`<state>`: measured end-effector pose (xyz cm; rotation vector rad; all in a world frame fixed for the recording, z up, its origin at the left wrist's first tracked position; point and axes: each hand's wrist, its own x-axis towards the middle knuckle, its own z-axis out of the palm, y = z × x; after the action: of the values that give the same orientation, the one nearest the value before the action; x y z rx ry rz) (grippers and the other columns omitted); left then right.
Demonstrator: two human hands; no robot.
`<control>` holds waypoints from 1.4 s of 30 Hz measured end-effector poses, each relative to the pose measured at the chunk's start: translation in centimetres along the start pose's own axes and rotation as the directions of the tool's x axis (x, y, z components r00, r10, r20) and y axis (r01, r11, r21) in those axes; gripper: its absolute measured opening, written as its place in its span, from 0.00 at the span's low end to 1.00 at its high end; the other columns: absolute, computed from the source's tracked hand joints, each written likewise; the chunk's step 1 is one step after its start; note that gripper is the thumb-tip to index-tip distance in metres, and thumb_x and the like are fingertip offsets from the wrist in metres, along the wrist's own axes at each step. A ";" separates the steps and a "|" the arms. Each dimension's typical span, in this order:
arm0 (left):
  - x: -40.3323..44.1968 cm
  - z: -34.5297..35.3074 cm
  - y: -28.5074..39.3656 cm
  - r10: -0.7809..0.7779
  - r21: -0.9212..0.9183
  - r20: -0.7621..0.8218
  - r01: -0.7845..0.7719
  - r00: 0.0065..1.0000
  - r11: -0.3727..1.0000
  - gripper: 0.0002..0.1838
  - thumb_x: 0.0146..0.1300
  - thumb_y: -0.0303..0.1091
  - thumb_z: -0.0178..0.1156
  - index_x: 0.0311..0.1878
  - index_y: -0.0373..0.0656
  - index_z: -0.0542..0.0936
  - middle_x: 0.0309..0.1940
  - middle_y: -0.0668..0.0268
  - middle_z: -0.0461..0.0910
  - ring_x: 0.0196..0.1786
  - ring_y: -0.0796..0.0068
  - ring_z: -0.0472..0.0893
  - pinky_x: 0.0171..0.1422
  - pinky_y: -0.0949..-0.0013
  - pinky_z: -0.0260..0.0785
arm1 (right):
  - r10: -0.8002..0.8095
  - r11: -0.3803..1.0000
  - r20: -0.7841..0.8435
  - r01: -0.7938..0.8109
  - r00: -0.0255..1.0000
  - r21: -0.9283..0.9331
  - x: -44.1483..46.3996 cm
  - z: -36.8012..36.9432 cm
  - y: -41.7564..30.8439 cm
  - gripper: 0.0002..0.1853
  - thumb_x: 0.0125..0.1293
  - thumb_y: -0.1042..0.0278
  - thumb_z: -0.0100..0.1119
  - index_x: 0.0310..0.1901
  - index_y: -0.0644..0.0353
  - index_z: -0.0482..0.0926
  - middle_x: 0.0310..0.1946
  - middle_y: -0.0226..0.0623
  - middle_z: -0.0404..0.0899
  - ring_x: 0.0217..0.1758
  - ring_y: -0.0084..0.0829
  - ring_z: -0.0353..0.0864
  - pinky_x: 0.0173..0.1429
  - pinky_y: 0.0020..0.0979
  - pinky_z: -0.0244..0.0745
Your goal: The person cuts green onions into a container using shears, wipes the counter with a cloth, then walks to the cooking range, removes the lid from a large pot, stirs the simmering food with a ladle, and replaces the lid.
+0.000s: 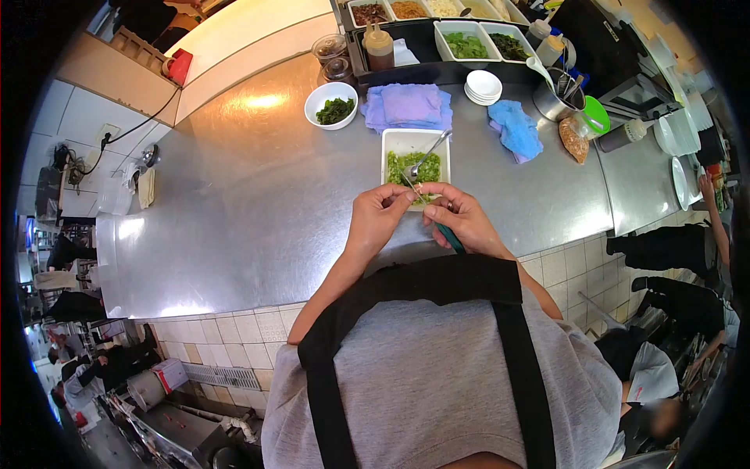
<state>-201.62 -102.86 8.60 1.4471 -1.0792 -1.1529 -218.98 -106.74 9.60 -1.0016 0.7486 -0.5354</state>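
A white rectangular dish (387, 168) holds chopped green pieces (428, 167) and a metal spoon (428, 156). Over the dish's near edge, my left hand (378, 214) pinches with thumb and forefinger at something small that I cannot make out. My right hand (464, 217) is closed round a green-handled tool (450, 238), whose thin tip points up and left toward my left fingertips. The two hands are close together.
Folded purple cloths (408, 107) lie behind the dish, with a white bowl of dark greens (334, 107) to their left. Right of them are stacked small plates (483, 86), a blue cloth (516, 131) and a metal pot (553, 103). Other people stand at far left and right.
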 end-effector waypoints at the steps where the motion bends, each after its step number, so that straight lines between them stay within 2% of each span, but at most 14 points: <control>1: 0.0 -0.1 -0.1 -0.004 0.003 0.005 0.004 1.000 1.000 0.08 0.60 0.32 0.61 0.35 0.35 0.82 0.22 0.70 0.77 0.26 0.87 0.71 0.30 0.79 0.64 | 0.002 1.000 -0.004 -0.002 1.000 0.002 0.0 0.0 -0.1 0.18 0.65 0.70 0.54 0.56 0.56 0.70 0.28 0.31 0.73 0.19 0.18 0.69 0.21 0.19 0.63; 7: -0.4 -0.3 -0.2 -0.013 0.000 0.002 0.013 1.000 1.000 0.08 0.59 0.31 0.61 0.36 0.35 0.82 0.21 0.71 0.77 0.25 0.87 0.69 0.28 0.79 0.62 | -0.014 1.000 -0.058 0.013 0.998 -0.021 0.0 -0.2 0.0 0.16 0.65 0.70 0.54 0.55 0.57 0.71 0.28 0.31 0.73 0.18 0.18 0.69 0.20 0.20 0.63; 10: -0.4 -0.4 -0.2 -0.030 0.022 0.006 0.029 1.000 0.999 0.08 0.59 0.30 0.61 0.36 0.35 0.82 0.21 0.71 0.77 0.24 0.87 0.70 0.28 0.79 0.62 | -0.079 0.996 -0.111 0.076 0.991 -0.036 0.3 -0.4 0.6 0.16 0.65 0.70 0.54 0.55 0.57 0.71 0.28 0.31 0.73 0.18 0.18 0.69 0.19 0.20 0.62; 13: -0.4 -0.5 -0.4 -0.029 0.039 -0.003 0.029 1.000 0.999 0.08 0.59 0.30 0.61 0.36 0.35 0.82 0.20 0.71 0.77 0.24 0.88 0.69 0.27 0.79 0.62 | -0.047 0.999 -0.114 0.048 0.992 0.006 0.1 -0.5 -0.1 0.17 0.65 0.69 0.54 0.55 0.57 0.71 0.27 0.31 0.73 0.18 0.19 0.69 0.19 0.20 0.62; 16: -0.3 -0.4 -0.5 0.006 0.026 -0.016 -0.005 1.000 1.000 0.08 0.59 0.31 0.61 0.35 0.35 0.82 0.20 0.71 0.76 0.24 0.88 0.69 0.27 0.79 0.62 | -0.020 1.000 -0.048 0.021 0.999 0.018 -0.1 -0.1 -0.4 0.17 0.65 0.69 0.54 0.56 0.57 0.70 0.27 0.31 0.72 0.18 0.19 0.69 0.19 0.20 0.63; 19: -0.3 -0.3 -0.2 -0.017 0.009 0.007 0.017 1.000 1.000 0.08 0.61 0.32 0.59 0.36 0.36 0.81 0.21 0.75 0.74 0.24 0.91 0.65 0.27 0.82 0.56 | -0.004 1.000 -0.014 0.004 1.000 0.015 -0.1 0.0 -0.3 0.17 0.66 0.69 0.54 0.56 0.58 0.70 0.27 0.31 0.72 0.18 0.19 0.69 0.20 0.20 0.63; 22: -0.3 -0.4 0.1 -0.021 0.054 -0.008 0.021 1.000 0.998 0.08 0.59 0.31 0.61 0.35 0.35 0.82 0.21 0.70 0.77 0.24 0.87 0.70 0.28 0.79 0.63 | -0.008 1.000 -0.025 0.008 1.000 -0.002 0.2 -0.2 0.1 0.17 0.66 0.69 0.54 0.56 0.58 0.70 0.27 0.31 0.72 0.18 0.19 0.69 0.20 0.20 0.62; 31: -0.3 -0.2 0.0 -0.025 0.012 0.001 0.025 1.000 1.000 0.08 0.59 0.31 0.61 0.34 0.35 0.82 0.20 0.71 0.77 0.24 0.88 0.70 0.28 0.79 0.63 | -0.115 0.993 -0.135 0.109 0.984 -0.053 0.4 -0.1 0.9 0.15 0.66 0.70 0.54 0.54 0.58 0.71 0.27 0.31 0.72 0.17 0.19 0.67 0.19 0.20 0.61; 34: -0.4 -0.3 0.1 -0.021 0.032 0.001 0.021 1.000 0.999 0.08 0.59 0.31 0.61 0.34 0.35 0.82 0.20 0.71 0.77 0.24 0.88 0.69 0.28 0.79 0.62 | -0.108 0.994 -0.196 0.110 0.975 0.003 0.3 -0.2 0.4 0.16 0.66 0.70 0.53 0.55 0.58 0.70 0.28 0.31 0.72 0.17 0.19 0.67 0.19 0.20 0.61; 40: -0.2 -0.3 -0.6 0.008 -0.004 -0.012 -0.008 1.000 1.000 0.07 0.59 0.31 0.61 0.34 0.35 0.81 0.20 0.72 0.76 0.24 0.88 0.69 0.28 0.79 0.62 | -0.031 0.999 -0.043 0.032 0.999 0.017 -0.2 0.2 -0.4 0.15 0.67 0.69 0.52 0.55 0.58 0.70 0.27 0.31 0.72 0.17 0.19 0.68 0.18 0.20 0.61; 42: -0.4 -0.2 -0.3 -0.014 0.011 -0.016 0.014 1.000 1.000 0.07 0.58 0.31 0.61 0.34 0.35 0.81 0.20 0.71 0.76 0.24 0.88 0.69 0.27 0.79 0.62 | -0.034 0.999 -0.046 0.035 0.998 0.016 -0.1 0.2 -0.1 0.15 0.67 0.70 0.52 0.54 0.58 0.70 0.27 0.31 0.71 0.17 0.19 0.68 0.18 0.20 0.61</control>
<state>-201.43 -102.43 8.38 1.4720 -1.0672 -1.1450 -218.92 -106.60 9.77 -0.9905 0.7673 -0.5952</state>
